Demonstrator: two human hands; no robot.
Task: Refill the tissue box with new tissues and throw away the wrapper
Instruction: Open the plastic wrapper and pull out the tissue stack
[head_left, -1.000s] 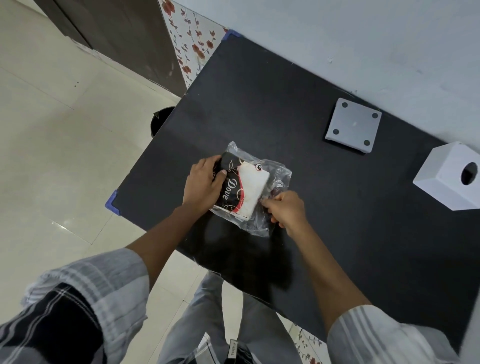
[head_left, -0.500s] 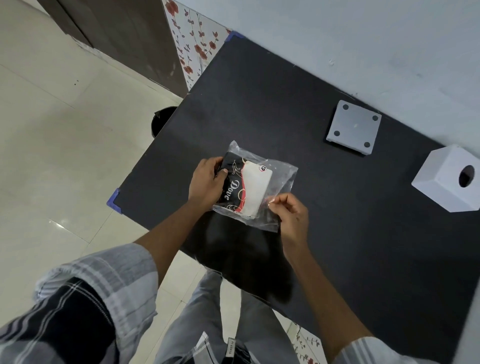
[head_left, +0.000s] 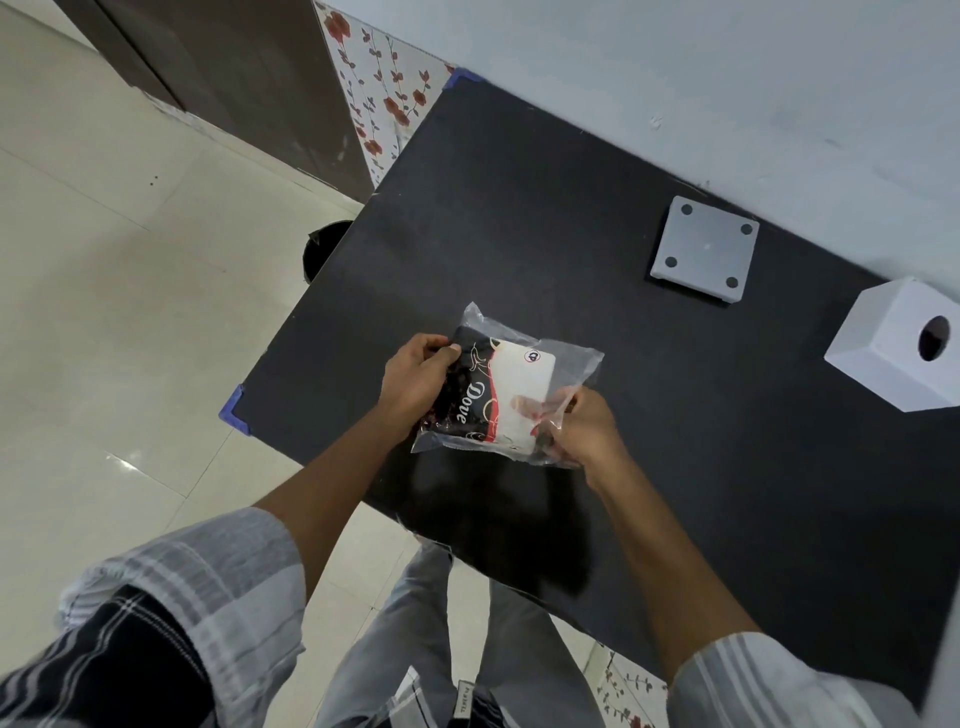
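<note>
A clear plastic wrapper (head_left: 574, 358) holds a pack of white tissues (head_left: 519, 384) with a black and red "Dove" label. I hold it just above the black table (head_left: 519, 234). My left hand (head_left: 415, 382) grips the pack's left end. My right hand (head_left: 582, 431) pinches the wrapper's lower right edge, with fingers showing through the plastic. The white cube tissue box (head_left: 898, 353) with a round hole stands at the right edge. Its flat grey base plate (head_left: 704, 254) lies apart, near the wall.
A dark waste bin (head_left: 324, 249) stands on the tiled floor beside the table's left edge. A white wall runs behind the table. My legs are at the table's near edge.
The wrapper's right side has flattened out from its crumpled state. My right hand has shifted its pinch to the lower right edge, fingers now behind the plastic. The left hand keeps its grip.
</note>
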